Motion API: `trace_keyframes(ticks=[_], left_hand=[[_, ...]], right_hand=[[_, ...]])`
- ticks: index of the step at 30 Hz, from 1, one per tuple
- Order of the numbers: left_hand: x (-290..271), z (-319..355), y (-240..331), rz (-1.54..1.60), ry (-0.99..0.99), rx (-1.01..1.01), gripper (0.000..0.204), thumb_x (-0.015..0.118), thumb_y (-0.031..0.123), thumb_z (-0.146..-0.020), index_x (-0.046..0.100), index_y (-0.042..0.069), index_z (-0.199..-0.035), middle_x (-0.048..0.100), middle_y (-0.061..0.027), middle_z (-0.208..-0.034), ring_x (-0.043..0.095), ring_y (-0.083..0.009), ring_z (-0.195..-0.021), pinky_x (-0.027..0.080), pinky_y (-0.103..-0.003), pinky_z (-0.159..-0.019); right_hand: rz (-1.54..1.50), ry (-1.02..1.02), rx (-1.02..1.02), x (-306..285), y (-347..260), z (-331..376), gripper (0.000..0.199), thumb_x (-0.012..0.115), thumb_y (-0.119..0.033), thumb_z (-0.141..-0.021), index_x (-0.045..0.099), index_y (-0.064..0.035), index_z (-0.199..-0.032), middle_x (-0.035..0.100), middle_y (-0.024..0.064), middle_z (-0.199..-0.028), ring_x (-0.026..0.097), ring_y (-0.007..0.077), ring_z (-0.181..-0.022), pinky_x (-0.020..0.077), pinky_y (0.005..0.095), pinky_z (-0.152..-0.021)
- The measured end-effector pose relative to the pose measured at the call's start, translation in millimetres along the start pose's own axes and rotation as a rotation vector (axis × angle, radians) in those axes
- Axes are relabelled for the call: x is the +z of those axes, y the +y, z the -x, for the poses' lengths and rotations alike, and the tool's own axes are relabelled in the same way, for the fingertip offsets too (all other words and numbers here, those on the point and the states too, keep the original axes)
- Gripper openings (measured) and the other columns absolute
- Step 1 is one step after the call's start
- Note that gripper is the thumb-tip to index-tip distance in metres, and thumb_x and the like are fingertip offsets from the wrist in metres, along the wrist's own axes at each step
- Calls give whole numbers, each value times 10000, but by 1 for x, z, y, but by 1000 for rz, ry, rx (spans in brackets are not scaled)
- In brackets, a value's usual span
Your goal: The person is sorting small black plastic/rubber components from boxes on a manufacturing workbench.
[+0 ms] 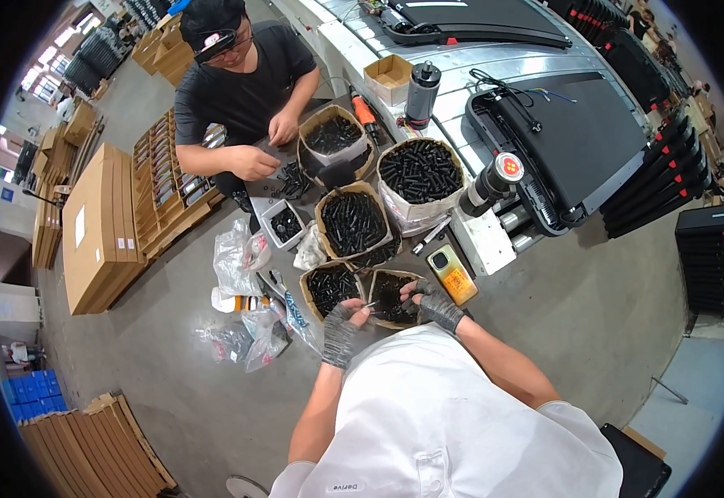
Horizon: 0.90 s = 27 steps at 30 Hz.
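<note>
My left hand (342,334), in a grey fingerless glove, pinches a small thin metallic piece (369,305) between thumb and finger. It is beside an open cardboard box of small black parts (389,297). Over that box's right side, my right hand (436,305), gloved alike, has its fingers curled; what they hold, if anything, is too small to make out. Left of this box stands another box of black parts (333,287). Farther back are a box of black bolt-like pieces (352,222) and a fuller, bag-lined one (421,170).
Across the table a person (241,100) handles small parts near a white tray (283,224). A phone (451,274), a marker (431,236) and a black cylinder (486,187) lie or stand to the right. Plastic bags (266,336) are at the left; treadmill-like decks (569,141) rest on rollers.
</note>
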<state>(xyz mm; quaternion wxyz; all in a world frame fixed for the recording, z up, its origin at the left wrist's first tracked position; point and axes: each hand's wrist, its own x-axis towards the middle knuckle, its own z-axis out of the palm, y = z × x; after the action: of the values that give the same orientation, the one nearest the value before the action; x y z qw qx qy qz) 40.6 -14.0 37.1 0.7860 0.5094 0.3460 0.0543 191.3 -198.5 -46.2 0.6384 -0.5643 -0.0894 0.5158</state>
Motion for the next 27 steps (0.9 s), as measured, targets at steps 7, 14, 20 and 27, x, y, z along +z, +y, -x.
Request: trace_keyframes(ticks=[7,14,20,27], left_hand=[[-24,1,-18,31,58,-11,217,652,72,-849,589,-4,-1043,655,-77,-855,625,-145,-695,532,-279,-618],[-28,12,-19,35,106,-15,212,657,90,-851,601,3,-1036,658,-71,-856,610,-131,-695,516,-270,-619],[-23,9,-15,59,85,-23,203,654,76,-847,606,13,-1034,659,-61,-857,600,-117,-703,502,-254,-616],[-30,6,-14,19,70,-21,192,652,60,-844,605,14,-1025,645,-49,-845,597,-113,-702,510,-259,-619]], right_hand=[[1007,-20,-219,32,5,-45,273,639,-192,-825,632,-19,-1035,648,179,-1005,624,331,-956,482,390,-842],[1281,-75,-227,50,23,-58,321,685,-202,-760,600,-20,-1009,641,235,-943,605,405,-921,471,478,-803],[1081,-149,-205,34,23,-58,320,643,-221,-816,601,-4,-1046,650,215,-926,625,368,-887,485,427,-784],[216,-230,124,21,-5,-27,213,590,-235,-870,601,-31,-926,632,30,-807,592,119,-749,466,267,-643]])
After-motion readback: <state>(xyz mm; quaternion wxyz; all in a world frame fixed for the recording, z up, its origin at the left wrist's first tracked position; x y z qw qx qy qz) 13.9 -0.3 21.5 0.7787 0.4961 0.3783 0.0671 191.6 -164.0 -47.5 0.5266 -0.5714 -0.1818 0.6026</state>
